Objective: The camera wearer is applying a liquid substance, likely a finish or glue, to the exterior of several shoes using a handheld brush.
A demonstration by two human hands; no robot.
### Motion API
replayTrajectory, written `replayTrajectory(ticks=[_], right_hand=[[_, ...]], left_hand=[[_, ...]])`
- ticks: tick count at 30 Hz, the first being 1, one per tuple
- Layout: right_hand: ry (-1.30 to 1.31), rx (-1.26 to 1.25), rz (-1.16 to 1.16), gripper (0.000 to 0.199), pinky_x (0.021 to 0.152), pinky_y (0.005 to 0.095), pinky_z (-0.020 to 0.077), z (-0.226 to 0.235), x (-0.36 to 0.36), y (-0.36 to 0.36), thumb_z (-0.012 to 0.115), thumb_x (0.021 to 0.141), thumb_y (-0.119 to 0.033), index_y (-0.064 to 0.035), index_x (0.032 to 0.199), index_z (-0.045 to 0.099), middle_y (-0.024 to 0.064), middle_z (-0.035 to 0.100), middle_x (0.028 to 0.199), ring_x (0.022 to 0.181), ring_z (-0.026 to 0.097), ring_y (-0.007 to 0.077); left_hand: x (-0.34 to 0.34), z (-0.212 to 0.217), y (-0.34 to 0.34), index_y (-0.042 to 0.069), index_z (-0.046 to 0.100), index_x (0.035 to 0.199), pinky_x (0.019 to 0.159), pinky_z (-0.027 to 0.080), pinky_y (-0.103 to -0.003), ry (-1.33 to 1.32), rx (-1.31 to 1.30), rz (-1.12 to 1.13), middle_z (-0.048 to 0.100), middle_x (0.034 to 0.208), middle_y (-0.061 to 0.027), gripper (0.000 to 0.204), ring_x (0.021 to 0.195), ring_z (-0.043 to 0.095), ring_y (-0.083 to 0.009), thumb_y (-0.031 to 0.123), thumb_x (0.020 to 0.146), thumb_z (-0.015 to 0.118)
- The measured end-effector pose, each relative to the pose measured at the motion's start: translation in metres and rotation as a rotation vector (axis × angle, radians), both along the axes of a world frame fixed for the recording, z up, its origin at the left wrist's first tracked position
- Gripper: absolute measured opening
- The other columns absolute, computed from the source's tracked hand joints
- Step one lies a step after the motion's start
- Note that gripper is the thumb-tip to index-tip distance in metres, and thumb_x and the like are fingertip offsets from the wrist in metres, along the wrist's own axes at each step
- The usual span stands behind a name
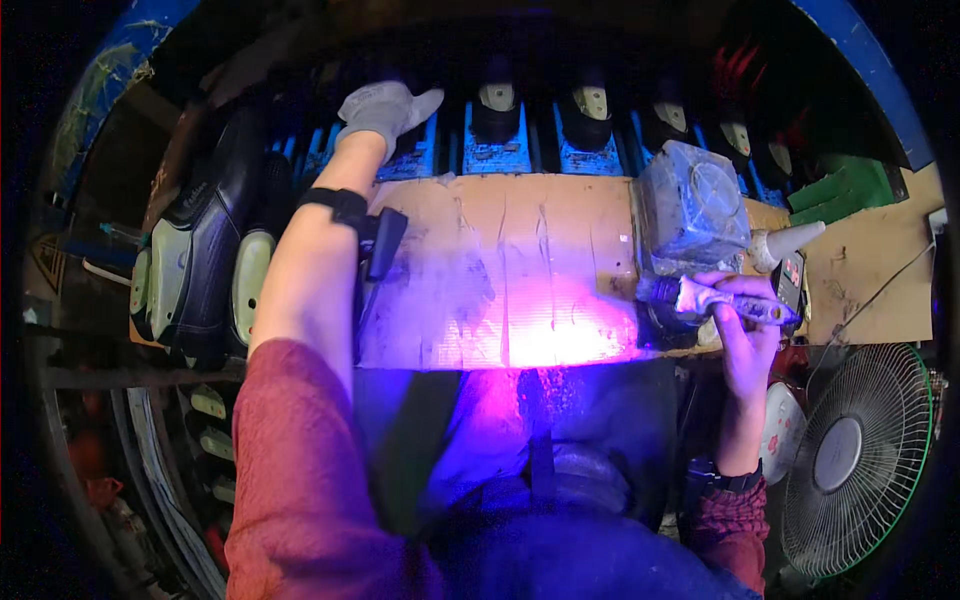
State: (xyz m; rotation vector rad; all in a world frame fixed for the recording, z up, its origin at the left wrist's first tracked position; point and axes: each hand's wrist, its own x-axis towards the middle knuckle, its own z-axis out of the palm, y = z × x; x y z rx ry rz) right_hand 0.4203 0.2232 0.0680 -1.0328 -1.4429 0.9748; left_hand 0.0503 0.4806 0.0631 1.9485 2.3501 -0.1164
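My left hand (pixel 384 108), in a grey work glove, reaches to the far side over a row of dark shoes standing on blue supports (pixel 497 150). Its thumb is spread to the right, apart from the other fingers, which curve partly out of sight. A dark shape lies just under this hand, too dim to name. At the right, my bare right hand (pixel 745 335) is closed around the handle of a brush (pixel 692 296). The dark bristles point left, over a dark container (pixel 672 325) in front of a grimy, film-wrapped box (pixel 695 205).
Stained cardboard (pixel 480 230) covers the bench, lit purple near its front edge. Dark shoes with pale green lasts (pixel 170 280) stand at the left. A white cone-shaped nozzle (pixel 797 240) and a green cloth (pixel 845 197) lie to the right. A caged fan (pixel 850 460) stands lower right.
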Motion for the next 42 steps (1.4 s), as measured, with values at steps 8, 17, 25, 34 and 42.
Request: replayTrajectory(ticks=[8, 17, 25, 34, 42], right_hand=[[0.023, 0.027, -0.042, 0.013, 0.084, 0.0273, 0.0475, -0.004, 0.001, -0.009, 0.054, 0.089, 0.000, -0.0002, 0.101, 0.049, 0.0155, 0.060, 0.106, 0.093, 0.059, 0.0161], [-0.080, 0.006, -0.286, 0.013, 0.067, 0.0237, 0.0482, -0.015, 0.026, -0.022, 0.056, 0.091, -0.013, -0.0006, 0.096, 0.056, 0.0056, 0.063, 0.089, 0.076, 0.059, 0.0107], [-0.611, 0.170, -0.236, 0.012, 0.067, 0.0322, 0.0466, -0.015, 0.030, -0.021, 0.059, 0.087, -0.013, -0.0043, 0.094, 0.059, 0.0120, 0.062, 0.078, 0.073, 0.061, 0.0244], [-0.579, 0.207, -0.145, 0.014, 0.070, 0.0332, 0.0467, -0.013, 0.035, -0.012, 0.063, 0.084, -0.012, -0.0062, 0.096, 0.059, 0.0114, 0.062, 0.083, 0.077, 0.061, 0.0253], [-0.581, 0.125, -0.156, 0.016, 0.072, 0.0326, 0.0469, -0.008, 0.034, -0.013, 0.062, 0.085, -0.012, -0.0053, 0.099, 0.058, 0.0110, 0.062, 0.085, 0.080, 0.061, 0.0255]], left_hand=[[-0.036, 0.127, -0.169, -0.006, 0.040, 0.130, 0.092, 0.043, -0.043, 0.134, 0.814, -0.148, 0.056, 0.114, -0.0288, 0.087, 0.108, 0.055, -0.0391, 0.060, 0.075, 0.059], [-0.090, 0.109, -0.233, 0.005, 0.046, 0.127, 0.082, 0.045, -0.044, 0.383, 0.478, 0.032, 0.057, 0.105, -0.0240, 0.072, 0.101, 0.056, -0.0376, 0.053, 0.075, 0.062], [0.032, 0.118, -0.268, 0.009, 0.043, 0.130, 0.076, 0.048, -0.042, 0.036, 0.445, -0.326, 0.058, 0.100, -0.0177, 0.078, 0.090, 0.059, -0.0335, 0.046, 0.067, 0.073], [0.078, 0.019, -0.219, 0.008, 0.035, 0.134, 0.081, 0.047, -0.045, -0.035, 0.236, -0.571, 0.055, 0.105, -0.0252, 0.089, 0.096, 0.057, -0.0394, 0.046, 0.065, 0.074], [0.087, 0.034, -0.200, 0.018, 0.020, 0.144, 0.082, 0.049, -0.044, 0.009, -0.096, -0.596, 0.054, 0.110, -0.0314, 0.106, 0.097, 0.059, -0.0411, 0.044, 0.060, 0.078]])
